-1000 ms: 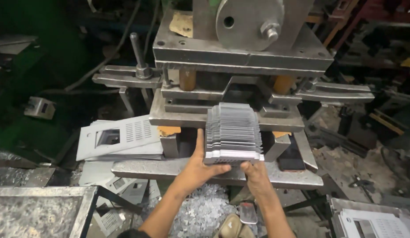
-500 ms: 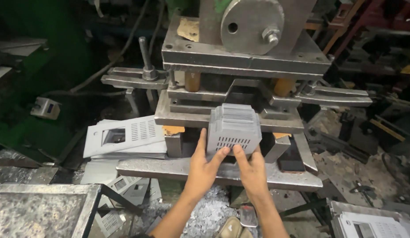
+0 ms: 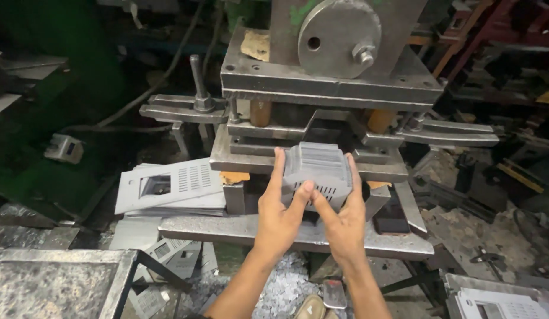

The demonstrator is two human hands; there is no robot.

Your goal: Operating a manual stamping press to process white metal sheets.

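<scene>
Both hands, left hand (image 3: pixel 278 215) and right hand (image 3: pixel 343 220), grip the grey slotted metal plate (image 3: pixel 317 170) by its sides. Since a second ago it has tilted steeply and moved deeper toward the press die (image 3: pixel 321 127). Flat punched plates (image 3: pixel 171 184) sit stacked left.

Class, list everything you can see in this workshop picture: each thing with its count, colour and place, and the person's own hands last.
Sheet-metal stack: one stack, grey, held at the mouth of the press.
Press machine: one, grey steel with green patches, centre top.
Round disc: one, grey, on the press front.
Punched panels: a pile, pale grey, left of the press.
Metal chips: a heap, silver, on the floor beneath the press bed.
Metal tray: one, grey, bottom left.
Finished panel: at least one, pale grey, bottom right.
Left hand: one, gripping the stack's left side.
Right hand: one, gripping the stack's right side.
</scene>
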